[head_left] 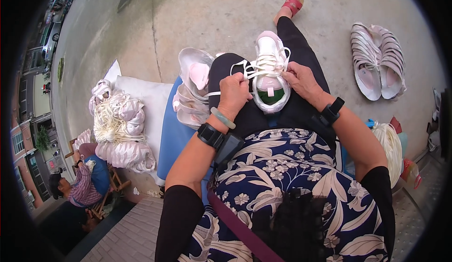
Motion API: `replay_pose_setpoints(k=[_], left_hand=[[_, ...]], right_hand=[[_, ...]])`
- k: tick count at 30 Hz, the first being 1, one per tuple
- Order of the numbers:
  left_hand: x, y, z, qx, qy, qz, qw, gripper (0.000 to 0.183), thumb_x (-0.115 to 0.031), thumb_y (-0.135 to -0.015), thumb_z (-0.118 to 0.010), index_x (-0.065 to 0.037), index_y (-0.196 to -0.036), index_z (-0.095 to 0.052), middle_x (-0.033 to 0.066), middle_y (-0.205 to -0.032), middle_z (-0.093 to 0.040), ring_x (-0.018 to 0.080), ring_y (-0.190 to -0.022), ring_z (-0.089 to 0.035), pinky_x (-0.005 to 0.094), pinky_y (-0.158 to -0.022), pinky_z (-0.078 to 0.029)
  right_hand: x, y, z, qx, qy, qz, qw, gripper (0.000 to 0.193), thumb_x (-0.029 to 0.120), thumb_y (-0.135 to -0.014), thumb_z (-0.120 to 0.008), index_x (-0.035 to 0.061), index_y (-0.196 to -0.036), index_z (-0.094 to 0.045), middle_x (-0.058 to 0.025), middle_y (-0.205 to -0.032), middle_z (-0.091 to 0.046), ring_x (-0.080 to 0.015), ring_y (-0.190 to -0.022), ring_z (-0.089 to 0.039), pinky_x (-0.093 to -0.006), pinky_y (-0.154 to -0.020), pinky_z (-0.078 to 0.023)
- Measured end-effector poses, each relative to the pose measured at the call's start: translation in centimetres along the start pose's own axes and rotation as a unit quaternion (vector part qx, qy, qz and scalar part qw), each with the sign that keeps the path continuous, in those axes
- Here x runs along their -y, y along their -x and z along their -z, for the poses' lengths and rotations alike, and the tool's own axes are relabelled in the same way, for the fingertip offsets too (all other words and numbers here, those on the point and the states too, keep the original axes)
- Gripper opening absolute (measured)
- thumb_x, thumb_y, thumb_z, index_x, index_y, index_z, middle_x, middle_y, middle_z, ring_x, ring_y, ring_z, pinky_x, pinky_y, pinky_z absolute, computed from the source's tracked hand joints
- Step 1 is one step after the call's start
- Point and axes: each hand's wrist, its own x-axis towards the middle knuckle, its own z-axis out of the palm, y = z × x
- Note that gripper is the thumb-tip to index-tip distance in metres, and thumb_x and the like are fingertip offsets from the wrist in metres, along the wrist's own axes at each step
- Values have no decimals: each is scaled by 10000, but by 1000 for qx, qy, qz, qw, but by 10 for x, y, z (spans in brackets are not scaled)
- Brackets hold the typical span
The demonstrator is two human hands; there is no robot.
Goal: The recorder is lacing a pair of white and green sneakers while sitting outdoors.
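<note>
A white and pink sneaker [270,43] rests on my lap between my thighs, its toe pointing away and its dark green inside showing through the opening. A white shoelace [267,66] criss-crosses its front, with loops standing off both sides. My left hand [234,95] is closed in a pinch on the lace at the shoe's left side, and a lace end trails out to the left of it. At the right eyelet edge, my right hand [303,82] pinches the lace close against the shoe; its fingertips are partly hidden.
Pale shoe uppers [193,85] lean by my left thigh. Further left, a bundle of cream laces [117,123] lies among stacked uppers on a white sheet. More nested uppers [379,59] lie on the floor at right, with hanging laces [388,151] nearer. Another person [84,182] sits at far left.
</note>
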Motion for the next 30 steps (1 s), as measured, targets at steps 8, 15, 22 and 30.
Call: replay_pose_setpoints(k=[8,15,22,30], left_hand=[[-1,-11,0,-46,164,72,983,94,-19,-796,-535,30,-724,-569,69,-596,-579,124,-487,-601,216,-392,-458],[11,-13,-6,-16,-54,-80,995,123,-1,-777,-521,44,-663,-532,110,-526,-560,166,-428,-592,270,-363,-453],[21,-21,-11,-70,28,-37,996,169,-30,-812,-514,43,-660,-513,112,-559,-574,162,-439,-595,266,-360,-454],[6,-14,-10,-50,221,85,970,116,-49,-830,-511,33,-753,-542,91,-582,-577,142,-459,-586,243,-376,-441]], right_hand=[[27,14,10,-21,106,30,994,211,207,-771,-600,8,-723,-547,-141,-588,-557,-296,-536,-558,-352,-520,-435],[49,6,-21,52,218,299,927,102,127,-772,-555,105,-870,-570,-77,-782,-545,-277,-669,-578,-375,-587,-462],[60,2,-25,137,308,265,904,215,104,-747,-555,146,-958,-543,-69,-797,-537,-258,-687,-587,-359,-575,-466],[45,5,-16,140,326,348,868,357,67,-725,-544,143,-1073,-512,-37,-881,-519,-238,-735,-563,-339,-604,-441]])
